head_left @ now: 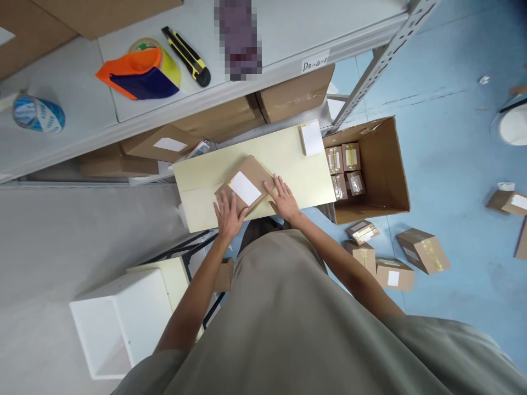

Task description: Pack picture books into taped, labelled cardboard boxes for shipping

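Note:
A flat brown cardboard box (pixel 260 171) with a white label (pixel 244 188) lies at an angle on the pale yellow tabletop (pixel 197 186). My left hand (pixel 229 218) rests on its lower left part, fingers spread and open. At the box's right edge, my right hand (pixel 285 201) is open, with fingertips touching the box and the tabletop beside it. A stack of white labels (pixel 312 137) sits at the tabletop's upper right corner.
A large open carton (pixel 381 170) right of the table holds several small taped boxes. More boxes (pixel 394 274) lie on the blue floor. On the shelf (pixel 280 27) are a tape dispenser (pixel 142 74), a yellow-black cutter (pixel 187 57) and a blue tape roll (pixel 39 114).

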A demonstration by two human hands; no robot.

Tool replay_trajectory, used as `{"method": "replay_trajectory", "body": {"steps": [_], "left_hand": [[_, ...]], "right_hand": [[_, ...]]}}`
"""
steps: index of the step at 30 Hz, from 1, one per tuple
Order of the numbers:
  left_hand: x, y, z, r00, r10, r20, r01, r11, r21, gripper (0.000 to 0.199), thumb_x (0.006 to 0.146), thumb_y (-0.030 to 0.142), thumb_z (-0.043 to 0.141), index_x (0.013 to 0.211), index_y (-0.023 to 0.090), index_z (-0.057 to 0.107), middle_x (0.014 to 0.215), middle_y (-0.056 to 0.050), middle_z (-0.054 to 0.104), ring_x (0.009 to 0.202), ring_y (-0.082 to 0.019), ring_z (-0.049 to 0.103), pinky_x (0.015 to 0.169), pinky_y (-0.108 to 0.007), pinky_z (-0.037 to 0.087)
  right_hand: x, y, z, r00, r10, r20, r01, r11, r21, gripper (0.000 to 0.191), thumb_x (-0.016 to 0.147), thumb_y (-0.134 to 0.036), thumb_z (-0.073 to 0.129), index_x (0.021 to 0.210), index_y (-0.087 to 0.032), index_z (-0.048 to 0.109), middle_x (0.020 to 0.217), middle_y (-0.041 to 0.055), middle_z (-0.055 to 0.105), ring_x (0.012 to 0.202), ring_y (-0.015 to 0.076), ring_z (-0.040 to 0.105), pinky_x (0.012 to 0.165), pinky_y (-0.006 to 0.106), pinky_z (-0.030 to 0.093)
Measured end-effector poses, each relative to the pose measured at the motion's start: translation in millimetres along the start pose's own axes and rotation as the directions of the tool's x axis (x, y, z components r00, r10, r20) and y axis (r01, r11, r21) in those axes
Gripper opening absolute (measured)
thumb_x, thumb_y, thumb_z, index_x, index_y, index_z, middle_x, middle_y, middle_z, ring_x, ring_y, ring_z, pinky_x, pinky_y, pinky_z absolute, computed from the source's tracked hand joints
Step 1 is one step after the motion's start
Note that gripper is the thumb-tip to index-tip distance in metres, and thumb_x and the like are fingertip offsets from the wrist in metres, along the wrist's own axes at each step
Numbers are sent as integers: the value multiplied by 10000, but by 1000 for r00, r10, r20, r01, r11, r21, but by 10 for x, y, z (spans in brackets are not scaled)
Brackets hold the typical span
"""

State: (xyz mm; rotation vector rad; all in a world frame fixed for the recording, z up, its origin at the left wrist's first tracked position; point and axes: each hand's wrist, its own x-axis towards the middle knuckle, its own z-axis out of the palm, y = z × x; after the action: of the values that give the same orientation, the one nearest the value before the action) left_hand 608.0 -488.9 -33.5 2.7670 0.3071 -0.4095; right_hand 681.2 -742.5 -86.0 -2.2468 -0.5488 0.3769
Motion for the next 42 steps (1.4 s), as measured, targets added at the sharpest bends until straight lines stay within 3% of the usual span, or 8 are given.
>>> {"method": "replay_trajectory", "body": {"steps": [3,7,16,21,27,34,39,42], "left_hand": [[-145,-52,146,951,-307,-29,290,923,-252,1311,886,621,763,1743,45,-46,1798,-284,118,1699,-401,-21,1371,-629,66],[-284,65,339,866,-488,114,459,683,-568,1294,858,479,866,1742,74,13,1672,-265,472,1615,-335,400,1342,-480,299],[-821,321,439,921,-363,-138,52,466,-883,869,932,426,812,1623,97,400,1467,-248,682,1369,-290,686,1196,-445,523],[-1207,578,913,940,-329,-91,93,501,-860,438,968,453,718,1287,153,701,1363,-169,761,1313,-289,721,1165,-426,551],[-1726,976,1274,984,-177,28,125,566,-815,421,976,441,663,1295,170,713,1346,-131,776,1278,-289,738,1155,-443,554],[-1591,1954,1138,986,134,97,-21,685,-728,480,984,405,681,1405,178,706,1378,-149,759,1218,-317,767,1084,-470,611],[-1156,3000,1168,912,392,119,-246,757,-606,465,1013,324,648,1468,226,669,1447,-129,722,1218,-298,759,1131,-475,585],[-729,3641,1309,851,518,86,-404,751,-522,468,1011,262,630,1475,206,650,1488,-145,681,1368,-301,667,1214,-462,522]], "right_hand": [[-11,184,130,989,125,-77,-100,956,275,977,1011,-292,597,1779,-186,2,1834,146,124,1712,315,120,1366,593,273],[-57,245,93,988,133,-81,-81,884,460,1027,1003,-439,624,1769,-103,28,1743,223,383,1658,336,328,1362,572,280],[-1000,-145,-647,945,195,-264,-16,831,556,897,1021,-658,582,1754,-262,249,1705,107,488,1572,318,483,1296,536,401],[-1910,-61,-429,891,395,-224,-219,806,550,1028,894,-740,702,1694,-165,409,1709,158,468,1600,355,435,1344,510,326],[-3030,71,-263,759,606,-240,-349,689,635,943,876,-701,727,1632,-179,511,1649,149,552,1546,355,508,1331,520,357],[-3593,545,-790,509,748,-426,-204,586,784,870,869,-680,767,1566,-201,562,1658,145,536,1565,325,483,1347,505,335],[-3768,1085,-1158,286,862,-418,-126,466,875,882,834,-631,802,1551,-195,533,1647,175,540,1542,321,512,1324,523,367],[-3732,1409,-1312,198,914,-353,-139,383,913,918,819,-601,804,1577,-190,488,1685,181,489,1574,316,473,1316,522,371]]}}
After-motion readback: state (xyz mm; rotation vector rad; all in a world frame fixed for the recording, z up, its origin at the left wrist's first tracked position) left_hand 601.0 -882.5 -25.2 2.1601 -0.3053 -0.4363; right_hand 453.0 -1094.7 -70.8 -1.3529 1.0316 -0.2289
